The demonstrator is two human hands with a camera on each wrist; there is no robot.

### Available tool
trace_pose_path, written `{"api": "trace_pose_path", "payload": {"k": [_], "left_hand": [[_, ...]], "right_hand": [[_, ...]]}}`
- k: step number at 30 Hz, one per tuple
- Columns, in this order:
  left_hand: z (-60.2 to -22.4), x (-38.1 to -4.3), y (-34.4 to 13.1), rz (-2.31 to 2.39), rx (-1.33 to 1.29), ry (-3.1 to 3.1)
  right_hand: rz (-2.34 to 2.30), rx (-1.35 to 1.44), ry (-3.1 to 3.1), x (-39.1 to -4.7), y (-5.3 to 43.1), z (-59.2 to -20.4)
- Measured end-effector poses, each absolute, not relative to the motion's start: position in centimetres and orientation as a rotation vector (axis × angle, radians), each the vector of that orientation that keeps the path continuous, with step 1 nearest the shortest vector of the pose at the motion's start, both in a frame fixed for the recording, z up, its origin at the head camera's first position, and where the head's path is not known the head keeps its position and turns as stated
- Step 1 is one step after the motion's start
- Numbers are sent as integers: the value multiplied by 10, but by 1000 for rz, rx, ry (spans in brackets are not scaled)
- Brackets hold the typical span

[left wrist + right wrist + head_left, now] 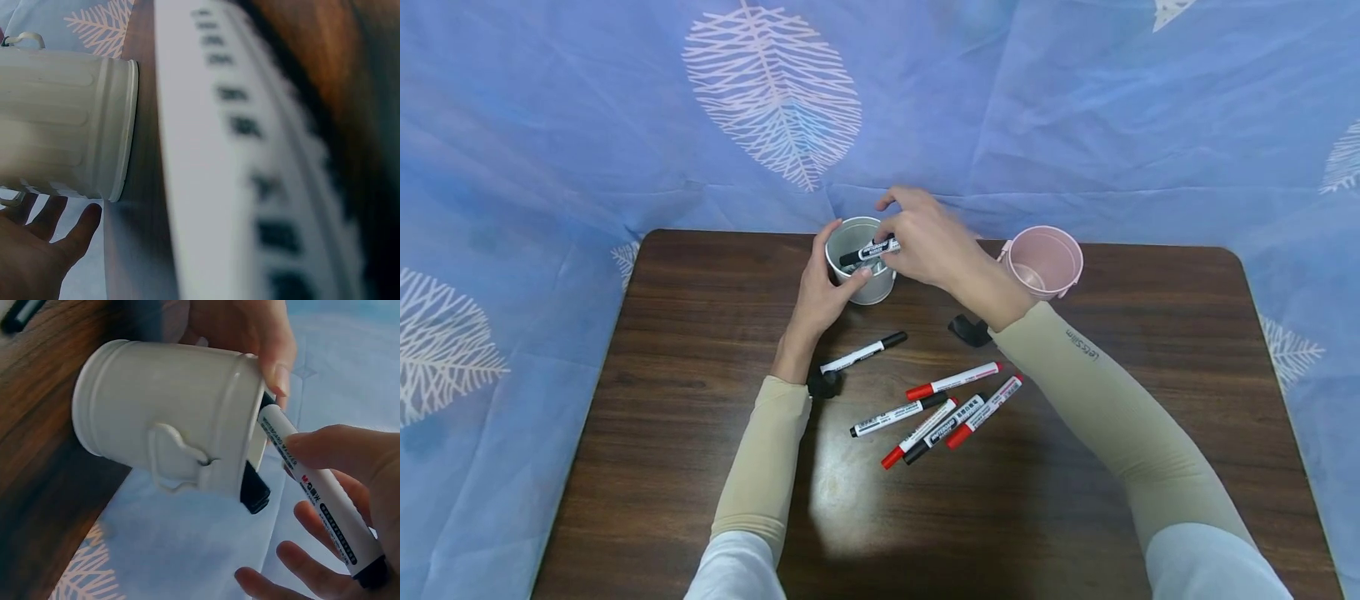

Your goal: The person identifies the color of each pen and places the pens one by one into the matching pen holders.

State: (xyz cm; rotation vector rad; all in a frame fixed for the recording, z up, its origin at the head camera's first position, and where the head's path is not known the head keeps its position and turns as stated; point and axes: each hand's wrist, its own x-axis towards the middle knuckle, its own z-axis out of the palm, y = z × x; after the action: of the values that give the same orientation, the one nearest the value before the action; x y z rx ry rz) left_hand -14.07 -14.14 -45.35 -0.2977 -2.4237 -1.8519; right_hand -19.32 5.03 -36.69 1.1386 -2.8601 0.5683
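A small white bucket [874, 292] stands upright at the table's back edge. My left hand [820, 293] grips it from the left, its thumb at the rim and its fingers along the outer wall. Over the mouth, my right hand [931, 243] pinches a black-and-white whiteboard marker [312, 487] between thumb and fingers. That marker is tilted, its black capped end just inside the rim. Another black marker end [255, 489] sticks out of the bucket in the right wrist view; the rest of it is hidden inside.
A pink bucket [1047, 260] stands back right. Several red and black markers lie mid-table, among them a red marker [953, 380]. A lone black marker [863, 352] lies by my left wrist, blurred and large in the left wrist view. Blue leaf-print cloth [925, 100] hangs behind the table.
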Motion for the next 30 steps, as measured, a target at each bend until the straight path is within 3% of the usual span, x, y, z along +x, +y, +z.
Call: {"api": "trace_pose_path", "payload": {"k": [10, 30], "left_hand": [[-453, -141, -142, -1861, -275, -2445], [-459, -143, -144, -1848, -362, -2375]], "right_hand": [[415, 1095, -2887, -195, 42, -371], [601, 1126, -2720, -188, 53, -390]]}}
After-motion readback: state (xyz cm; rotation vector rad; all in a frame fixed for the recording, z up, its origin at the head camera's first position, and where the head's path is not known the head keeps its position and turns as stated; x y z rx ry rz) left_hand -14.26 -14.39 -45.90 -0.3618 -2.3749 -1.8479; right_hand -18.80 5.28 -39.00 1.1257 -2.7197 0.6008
